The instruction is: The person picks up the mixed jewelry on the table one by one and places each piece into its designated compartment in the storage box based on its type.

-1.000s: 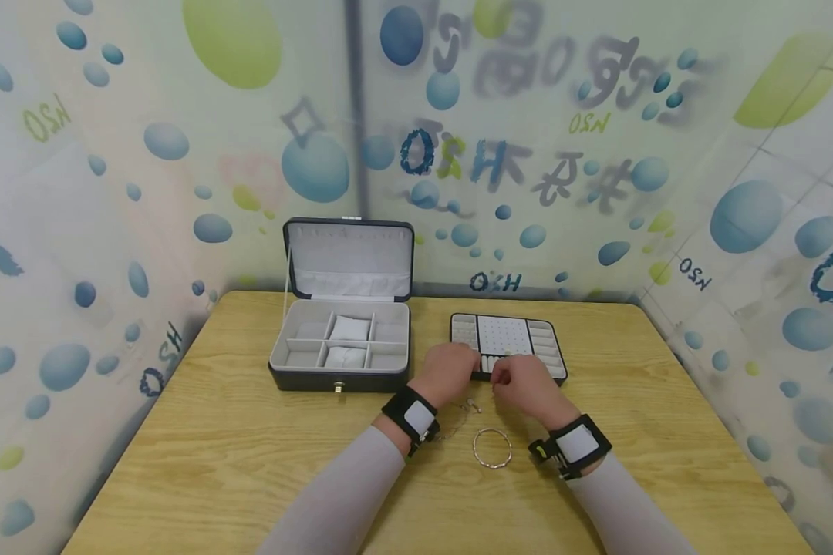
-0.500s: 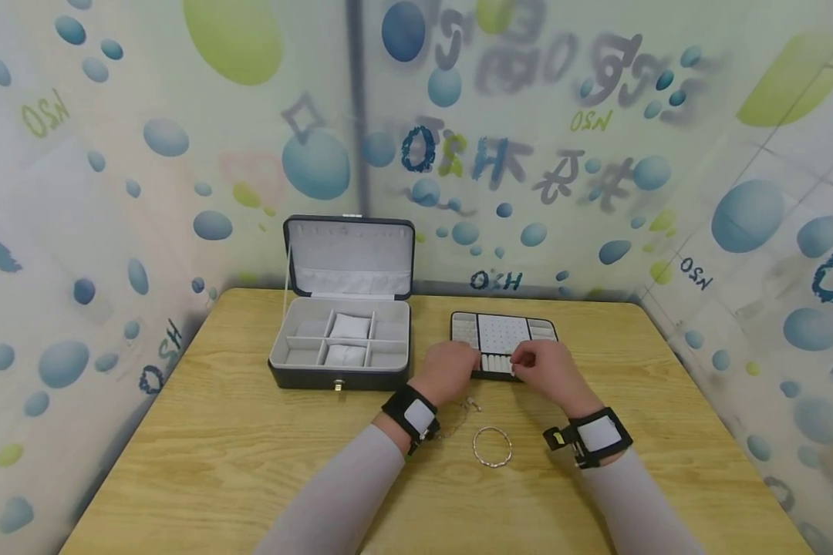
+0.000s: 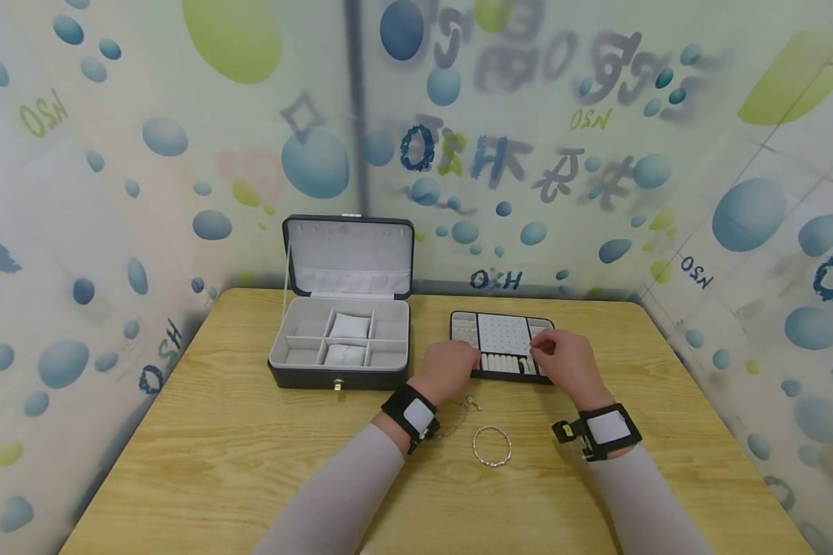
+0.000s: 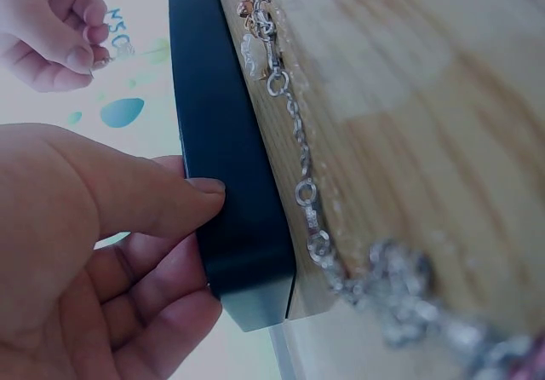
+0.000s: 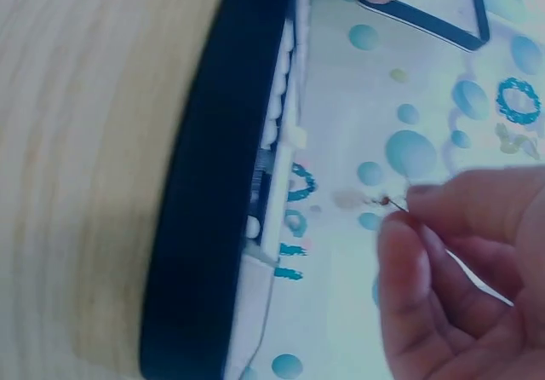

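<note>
Since the earlier frame, the person's right hand (image 3: 568, 362) has shifted rightward over the tray (image 3: 503, 335), baring more of the white rolls (image 3: 500, 363) along its near edge, while the left hand (image 3: 446, 371) has kept its place.

Just left of the left hand stands a dark box (image 3: 368, 380), its lid (image 3: 350, 258) raised, with two pale cushions (image 3: 350, 327) in its middle column of compartments. The left hand itself has a narrow grip on the tray's near left corner, thumb against the dark outer wall. Below that grip a silver chain (image 4: 312, 220) trails over the wooden table (image 3: 250, 462), small gold-toned pieces (image 4: 247, 9) near its far end. Right of the chain, nearer the person than either hand, a bangle (image 3: 493, 465) lies flat.

Between the two hands, a dark object (image 3: 523, 365) sits among the rolls. Farthest right, the right hand's thumb and forefinger are nearly closed, pinching a tiny thin piece of jewellery (image 5: 386, 201) above the tray's right part; its exact shape is too blurred to tell.
</note>
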`<state>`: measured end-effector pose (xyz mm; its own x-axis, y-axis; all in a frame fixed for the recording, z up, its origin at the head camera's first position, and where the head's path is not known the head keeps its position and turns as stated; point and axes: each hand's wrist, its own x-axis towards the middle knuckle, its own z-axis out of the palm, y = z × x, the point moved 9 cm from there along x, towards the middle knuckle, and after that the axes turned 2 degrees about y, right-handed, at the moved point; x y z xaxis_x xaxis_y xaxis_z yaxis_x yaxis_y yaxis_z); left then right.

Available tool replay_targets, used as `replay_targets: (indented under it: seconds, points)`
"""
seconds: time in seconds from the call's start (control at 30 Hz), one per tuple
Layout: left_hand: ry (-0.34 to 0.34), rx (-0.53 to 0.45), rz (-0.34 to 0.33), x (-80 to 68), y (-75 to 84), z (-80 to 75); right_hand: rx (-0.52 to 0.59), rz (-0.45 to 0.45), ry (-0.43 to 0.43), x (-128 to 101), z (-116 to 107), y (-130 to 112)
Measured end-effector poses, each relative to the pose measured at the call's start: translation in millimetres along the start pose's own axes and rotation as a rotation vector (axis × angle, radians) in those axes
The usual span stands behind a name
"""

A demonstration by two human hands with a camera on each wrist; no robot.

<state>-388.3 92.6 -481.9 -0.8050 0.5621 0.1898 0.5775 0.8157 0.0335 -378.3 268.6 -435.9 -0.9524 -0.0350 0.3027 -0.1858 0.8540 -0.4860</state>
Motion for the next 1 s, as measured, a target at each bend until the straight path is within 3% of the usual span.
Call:
replay_targets:
  seconds: [0.23,0.37,1.0]
  points:
    - [-0.001,-0.01,-0.004,-2.0,-2.9,-2.3,-0.014,0.046,0.094,4.8,2.2,9.9]
    - [0.007,-0.006,-0.016,-4.6,-6.2,-4.8,-0.02,0.042,0.106,8.9,4.6,11.3]
    - [0.002,-0.006,0.004,-1.8,-0.1,-1.3,-0.054,0.095,-0.017,22.3,20.6,23.6]
